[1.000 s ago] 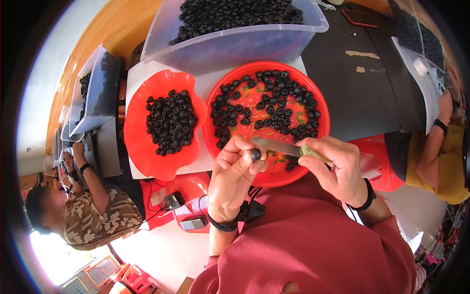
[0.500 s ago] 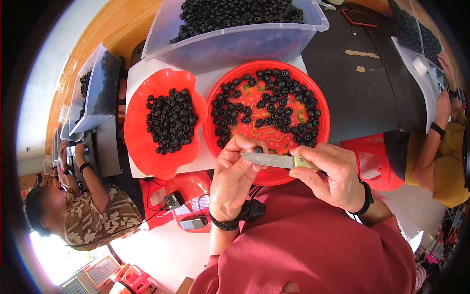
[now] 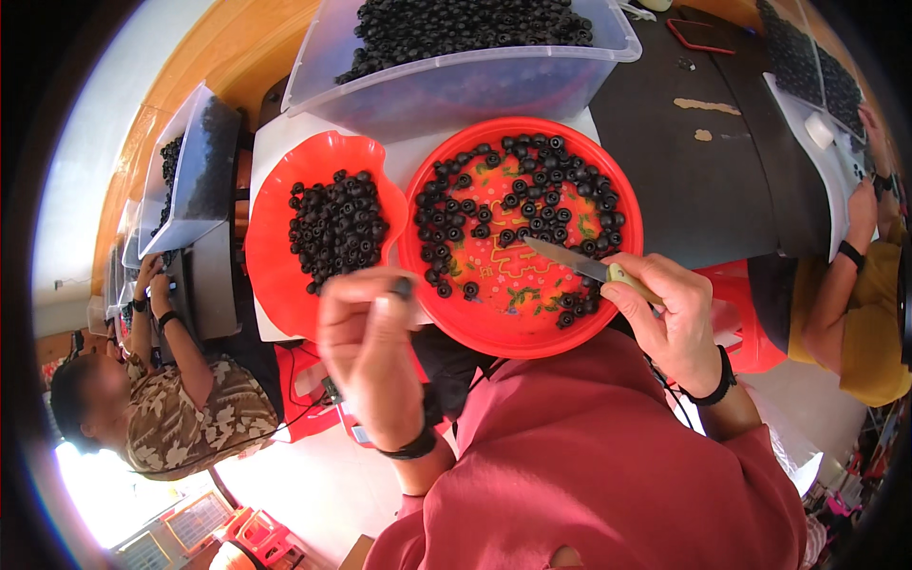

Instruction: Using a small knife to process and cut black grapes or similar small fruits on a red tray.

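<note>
My left hand, slightly blurred, pinches a small black round piece between thumb and fingers. It is over the near right edge of a red scalloped dish, where a heap of black round pieces lies. To the right is a red round tray with a printed pattern. Black pieces with ring-like openings are scattered in it. My right hand grips a knife by its pale yellow-green handle. The blade points to the upper left above the tray.
Beyond the tray stands a big clear plastic bin full of black pieces. A phone lies on the dark table. People work at the left and right, near further bins. A red stool is at the right.
My left hand has moved left from the knife to the scalloped dish, carrying the black piece. My right hand has shifted slightly right, with the knife blade now tilted upward over the tray.
</note>
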`<act>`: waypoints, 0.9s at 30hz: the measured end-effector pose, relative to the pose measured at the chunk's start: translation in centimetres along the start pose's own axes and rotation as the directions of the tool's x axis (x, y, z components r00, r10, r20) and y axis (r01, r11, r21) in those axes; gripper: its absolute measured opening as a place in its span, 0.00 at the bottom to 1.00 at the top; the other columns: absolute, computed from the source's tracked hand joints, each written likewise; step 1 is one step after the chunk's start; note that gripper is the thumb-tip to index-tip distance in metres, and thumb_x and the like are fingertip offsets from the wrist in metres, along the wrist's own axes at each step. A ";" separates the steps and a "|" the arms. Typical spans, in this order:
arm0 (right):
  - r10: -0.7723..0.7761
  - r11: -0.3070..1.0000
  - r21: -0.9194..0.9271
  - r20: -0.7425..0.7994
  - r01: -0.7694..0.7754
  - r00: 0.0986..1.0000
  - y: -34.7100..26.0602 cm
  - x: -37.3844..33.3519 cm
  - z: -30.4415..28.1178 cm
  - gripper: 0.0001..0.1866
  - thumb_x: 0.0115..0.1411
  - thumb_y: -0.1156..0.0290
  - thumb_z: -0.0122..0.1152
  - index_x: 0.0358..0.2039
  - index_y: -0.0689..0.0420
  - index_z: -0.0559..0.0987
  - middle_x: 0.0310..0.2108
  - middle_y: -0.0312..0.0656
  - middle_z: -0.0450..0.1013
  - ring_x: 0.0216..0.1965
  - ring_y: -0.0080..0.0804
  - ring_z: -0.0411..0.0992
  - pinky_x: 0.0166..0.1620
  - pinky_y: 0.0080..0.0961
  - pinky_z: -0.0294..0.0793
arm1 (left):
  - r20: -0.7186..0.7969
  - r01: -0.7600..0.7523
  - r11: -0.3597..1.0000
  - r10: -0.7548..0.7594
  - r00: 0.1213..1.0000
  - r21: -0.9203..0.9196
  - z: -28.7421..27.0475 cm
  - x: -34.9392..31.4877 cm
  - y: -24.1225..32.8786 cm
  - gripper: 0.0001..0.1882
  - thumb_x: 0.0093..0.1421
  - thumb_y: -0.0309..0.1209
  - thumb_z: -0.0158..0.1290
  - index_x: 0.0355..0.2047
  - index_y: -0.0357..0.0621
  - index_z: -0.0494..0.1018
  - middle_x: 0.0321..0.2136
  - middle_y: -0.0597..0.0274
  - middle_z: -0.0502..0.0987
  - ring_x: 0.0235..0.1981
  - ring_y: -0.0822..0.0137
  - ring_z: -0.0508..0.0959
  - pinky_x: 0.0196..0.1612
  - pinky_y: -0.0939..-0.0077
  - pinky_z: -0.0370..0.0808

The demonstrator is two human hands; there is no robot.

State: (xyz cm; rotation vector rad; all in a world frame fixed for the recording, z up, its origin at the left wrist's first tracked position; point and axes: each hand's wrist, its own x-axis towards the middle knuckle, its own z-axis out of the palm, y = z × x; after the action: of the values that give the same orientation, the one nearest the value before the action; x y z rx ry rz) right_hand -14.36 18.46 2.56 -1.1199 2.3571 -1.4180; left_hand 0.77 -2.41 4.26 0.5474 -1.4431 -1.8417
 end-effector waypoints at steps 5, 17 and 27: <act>0.023 0.999 0.028 -0.009 -0.023 1.000 0.3 -0.4 -0.1 0.11 0.56 0.72 0.69 0.37 0.65 0.80 0.25 0.45 0.76 0.23 0.33 0.75 0.27 0.24 0.71 | -0.264 -0.152 0.850 0.319 0.910 0.504 -1.7 1.9 0.3 0.05 0.61 0.20 0.55 0.38 0.38 0.74 0.34 0.59 0.77 0.32 0.73 0.73 0.39 0.81 0.70; 0.025 0.996 0.083 0.045 -0.029 0.999 0.5 -0.9 0.7 0.13 0.57 0.70 0.68 0.38 0.67 0.80 0.27 0.48 0.77 0.25 0.35 0.77 0.28 0.25 0.73 | 0.277 -0.283 0.138 0.062 0.959 0.949 2.0 -1.7 -4.0 0.09 0.52 0.25 0.61 0.34 0.40 0.75 0.31 0.57 0.76 0.35 0.52 0.73 0.39 0.60 0.70; -0.024 0.995 0.097 0.033 0.021 0.999 0.3 -1.2 1.3 0.14 0.56 0.70 0.70 0.38 0.66 0.80 0.25 0.48 0.76 0.22 0.35 0.76 0.26 0.26 0.71 | 0.129 0.158 0.923 -0.214 0.968 0.352 1.4 -1.7 -3.3 0.09 0.65 0.24 0.51 0.45 0.37 0.73 0.38 0.59 0.77 0.39 0.67 0.79 0.42 0.76 0.72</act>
State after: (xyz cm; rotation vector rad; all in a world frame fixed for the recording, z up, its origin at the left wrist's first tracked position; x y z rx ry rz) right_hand -13.09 18.46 1.34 -1.1395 2.2341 -1.4903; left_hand -0.04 0.21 1.31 0.7368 -1.8984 -1.8260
